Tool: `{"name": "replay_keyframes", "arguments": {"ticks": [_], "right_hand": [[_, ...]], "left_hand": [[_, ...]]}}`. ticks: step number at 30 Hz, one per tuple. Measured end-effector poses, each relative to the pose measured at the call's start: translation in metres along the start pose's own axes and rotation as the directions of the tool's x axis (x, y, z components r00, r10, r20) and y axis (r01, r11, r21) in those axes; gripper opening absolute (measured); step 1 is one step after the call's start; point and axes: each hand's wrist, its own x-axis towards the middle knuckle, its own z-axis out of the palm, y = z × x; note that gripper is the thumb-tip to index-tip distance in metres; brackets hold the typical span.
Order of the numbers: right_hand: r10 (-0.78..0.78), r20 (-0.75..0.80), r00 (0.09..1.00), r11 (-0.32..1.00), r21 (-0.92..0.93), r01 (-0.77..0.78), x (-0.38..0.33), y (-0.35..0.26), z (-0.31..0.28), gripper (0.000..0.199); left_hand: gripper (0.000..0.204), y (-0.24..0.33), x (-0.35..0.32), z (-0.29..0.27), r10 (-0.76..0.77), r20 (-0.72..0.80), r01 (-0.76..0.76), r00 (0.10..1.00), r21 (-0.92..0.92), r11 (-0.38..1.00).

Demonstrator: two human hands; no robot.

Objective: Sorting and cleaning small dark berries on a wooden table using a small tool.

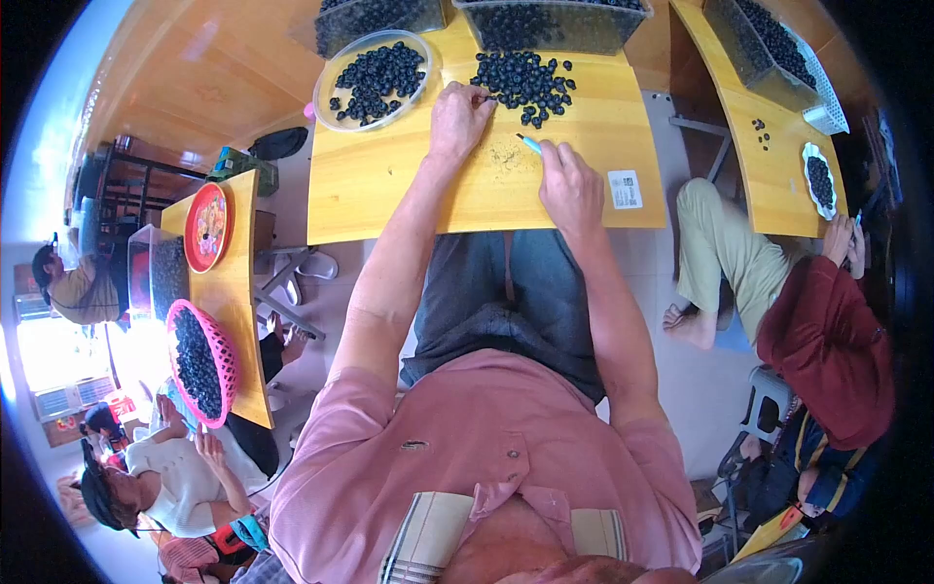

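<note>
A pile of small dark round balls [525, 83], berry-like or bead-like, lies on my yellow wooden table [389, 200]. At its left edge my left hand [457, 122] is closed, thumb and fingers pinched on one small dark ball. My right hand [571, 185] is wrapped around a slim pen-like tool [529, 144] with a pale teal body and a dark tip. That tip points up and left toward the pile, apart from it. Between the hands, fine brown crumbs [506, 156] are scattered on the wood. Left of the pile, a round clear tray [329, 109] holds more dark balls.
Two clear bins [555, 37] of dark balls stand along the far edge. A white label [625, 190] lies at the table's right. Co-workers sit at side tables; the left one bears a pink basket [230, 375] and red tray [226, 243], the right one a white dish [819, 153].
</note>
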Motion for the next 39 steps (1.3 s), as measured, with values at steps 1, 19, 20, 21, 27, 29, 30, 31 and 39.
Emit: {"name": "replay_keyframes", "arguments": {"ticks": [1,19,20,21,27,29,30,31,39], "right_hand": [[0.004,0.000,1.000,1.000,-0.004,-0.004,0.000,0.000,-0.001,0.030],[-0.003,0.010,1.000,0.999,-0.040,0.004,0.002,-0.002,0.001,0.029],[-0.002,0.018,1.000,0.999,-0.050,0.003,0.002,-0.003,0.000,0.029],[-0.002,0.023,1.000,0.999,-0.052,0.003,0.002,-0.002,0.000,0.029],[0.002,0.039,0.999,0.999,-0.049,0.000,0.002,-0.002,0.000,0.028],[0.008,0.050,0.999,0.999,-0.043,-0.006,0.001,-0.001,0.000,0.028],[0.004,0.052,0.999,0.999,-0.043,-0.002,0.002,-0.002,0.000,0.028],[0.001,0.048,0.999,0.999,-0.042,0.001,0.003,-0.003,-0.001,0.027],[0.004,0.067,0.998,0.999,-0.053,-0.001,0.004,-0.005,-0.002,0.026]], "left_hand": [[0.024,0.002,-0.001,-0.001,0.018,0.001,-0.018,1.000,-0.004,1.000],[0.023,0.003,-0.070,-0.035,-0.352,-0.007,0.304,0.936,-0.488,0.818],[0.022,0.001,-0.071,-0.035,-0.351,-0.019,0.287,0.936,-0.539,0.792],[0.022,0.001,-0.072,-0.035,-0.349,-0.027,0.267,0.937,-0.589,0.762],[0.021,0.011,-0.077,-0.033,-0.319,0.011,0.266,0.948,-0.581,0.770],[0.021,0.021,-0.081,-0.030,-0.306,0.006,0.257,0.952,-0.560,0.788],[0.021,0.025,-0.083,-0.028,-0.294,-0.002,0.247,0.956,-0.535,0.808],[0.021,0.027,-0.083,-0.025,-0.297,-0.004,0.249,0.955,-0.537,0.806],[0.023,0.023,-0.087,-0.011,-0.277,0.023,0.225,0.960,-0.652,0.724]]}}
